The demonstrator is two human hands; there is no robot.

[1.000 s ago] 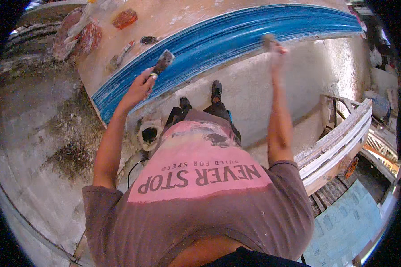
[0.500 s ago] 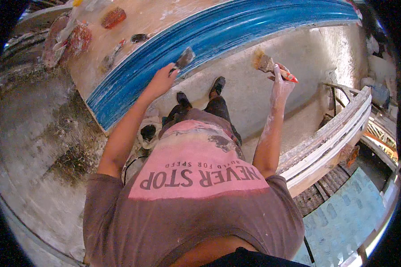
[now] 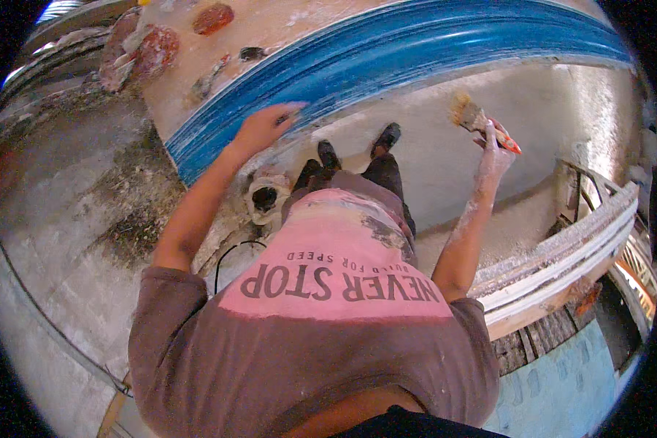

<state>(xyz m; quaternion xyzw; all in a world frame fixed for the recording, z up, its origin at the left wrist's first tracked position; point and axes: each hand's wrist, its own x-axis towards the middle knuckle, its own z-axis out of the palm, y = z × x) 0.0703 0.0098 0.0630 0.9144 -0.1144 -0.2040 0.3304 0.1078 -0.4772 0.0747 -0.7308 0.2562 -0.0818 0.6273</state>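
My left hand [image 3: 261, 130] is over the front of the long blue moulding [image 3: 343, 73], its fingers curled and slightly blurred. They close on the putty knife seen in the earlier frame; only a dark bit of it shows between the fingers, and its blade cannot be made out now. Out to the right, my right hand [image 3: 495, 150], white with dust, grips a paintbrush [image 3: 473, 117] with a red-tipped handle. The brush's yellowish bristles point up and left, away from the moulding, touching nothing.
The moulding lies along a board [image 3: 270, 22] bearing reddish lumps [image 3: 213, 19] and a small dark object [image 3: 253, 53]. A whitish bucket [image 3: 265, 197] with dark contents stands by my legs. White mouldings [image 3: 562, 263] are stacked at right, beside a light-blue panel [image 3: 555, 379].
My view has shifted, so the scene sits further right and lower. The left hand has turned over the moulding and the knife's blade has dropped from sight. The brush stays in my right hand.
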